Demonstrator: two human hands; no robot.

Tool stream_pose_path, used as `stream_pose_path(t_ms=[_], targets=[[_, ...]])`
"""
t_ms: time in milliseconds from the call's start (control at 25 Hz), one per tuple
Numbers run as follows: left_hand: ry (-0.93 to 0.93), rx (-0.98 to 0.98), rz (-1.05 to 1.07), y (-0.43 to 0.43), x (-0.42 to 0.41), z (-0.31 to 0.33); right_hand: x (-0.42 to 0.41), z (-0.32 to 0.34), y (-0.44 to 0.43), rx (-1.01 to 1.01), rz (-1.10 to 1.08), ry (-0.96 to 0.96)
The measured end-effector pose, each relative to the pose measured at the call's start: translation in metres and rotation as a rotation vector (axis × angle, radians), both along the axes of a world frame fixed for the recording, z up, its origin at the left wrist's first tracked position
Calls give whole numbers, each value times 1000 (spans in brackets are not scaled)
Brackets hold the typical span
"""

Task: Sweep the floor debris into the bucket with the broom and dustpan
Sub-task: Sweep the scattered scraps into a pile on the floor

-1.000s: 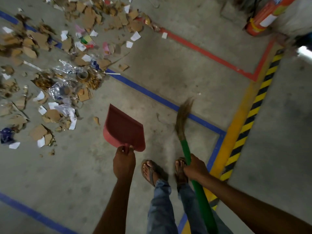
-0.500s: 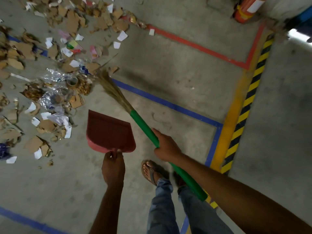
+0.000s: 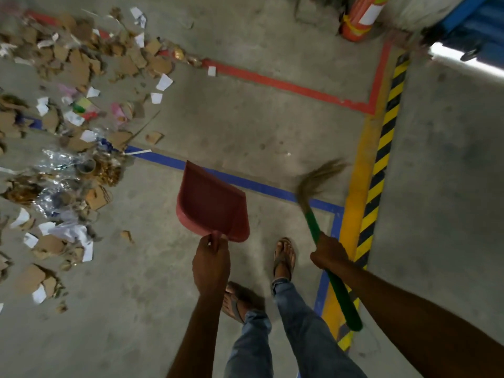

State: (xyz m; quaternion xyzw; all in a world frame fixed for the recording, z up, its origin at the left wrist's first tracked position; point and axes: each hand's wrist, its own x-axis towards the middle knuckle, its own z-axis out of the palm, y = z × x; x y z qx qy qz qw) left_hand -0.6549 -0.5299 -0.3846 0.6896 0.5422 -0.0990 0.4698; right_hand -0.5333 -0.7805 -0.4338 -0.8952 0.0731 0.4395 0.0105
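Cardboard and paper debris (image 3: pixel 68 170) is lying strewn over the left of the concrete floor (image 3: pixel 245 118), none of it in the red dustpan (image 3: pixel 212 205), which the left hand (image 3: pixel 211 264) is gripping by its handle. The right hand (image 3: pixel 328 253) is clutching the green-handled broom (image 3: pixel 313 214), with its bristles pointing well away from the litter. Sweeping looks barely begun, and next both tools need bringing to the pile with the pan's lip set down; no bucket is showing.

Half a second ago the broom (image 3: pixel 311 219) reached left across the dustpan (image 3: pixel 212 203), with its brush end at the edge of the trash (image 3: pixel 68 159). Now the right hand (image 3: pixel 328 253) has swung it out to the right, and the brush end is near the yellow line (image 3: pixel 360 186). The dustpan in the left hand (image 3: pixel 211 261) has moved away from the trash and its front edge is over the blue line (image 3: pixel 259 185), and one foot (image 3: pixel 285 257) has stepped ahead of the other.
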Motion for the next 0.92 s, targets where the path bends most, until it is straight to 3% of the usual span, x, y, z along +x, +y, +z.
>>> stream_pose_path(t_ms=[80, 200, 320, 720, 920], targets=[[38, 39, 20, -7, 4, -10, 19, -17, 14, 70, 200, 99], [81, 91, 46, -14, 23, -6, 45, -22, 38, 344, 278, 152], [114, 127, 80, -22, 66, 9, 72, -9, 40, 497, 296, 32], [-32, 36, -28, -44, 218, 37, 176, 32, -86, 389, -194, -307], [-49, -10, -86, -30, 267, 6, 260, -3, -101, 98, -233, -105]])
